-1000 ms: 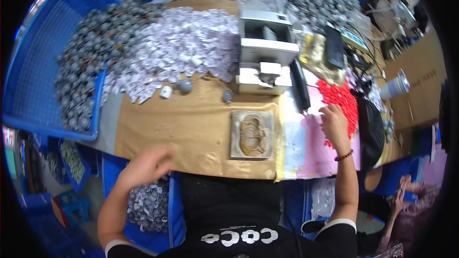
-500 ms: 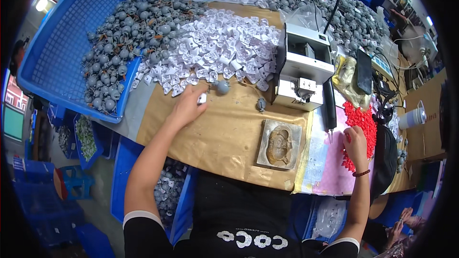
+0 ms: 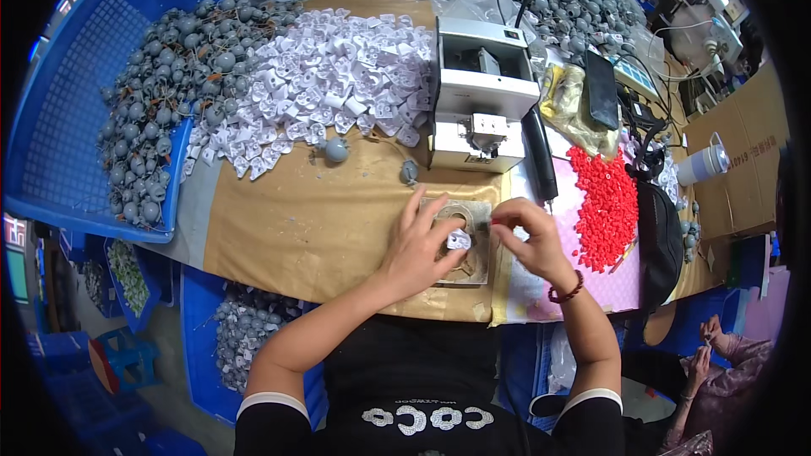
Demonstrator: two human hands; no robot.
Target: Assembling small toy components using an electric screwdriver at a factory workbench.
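Observation:
My left hand (image 3: 414, 249) is over the square metal fixture (image 3: 480, 263), its fingers curled round a small white plastic part (image 3: 459, 240) in the fixture's rounded hollow. Just to the right, my right hand (image 3: 534, 241) pinches a small red plastic piece (image 3: 496, 221) between thumb and finger, beside the fixture's right edge. Beyond the fixture lie two loose grey ball-shaped parts (image 3: 336, 149). A pile of white plastic parts (image 3: 338, 76) spreads further back. Small red pieces (image 3: 604, 203) are heaped on the pink sheet at the right.
A white boxy machine (image 3: 480, 101) stands behind the fixture, with a black electric screwdriver (image 3: 539, 156) beside it. At the left, a large blue crate (image 3: 63, 110) spills grey ball parts. A phone (image 3: 601, 89), a black bag (image 3: 661, 236) and a cup (image 3: 704, 162) are at right. Another person's hands (image 3: 705, 350) show lower right.
My left hand has carried the white part from the pile's edge rightward to the fixture. My right hand has moved left from the red heap, bringing a red piece. The view has shifted.

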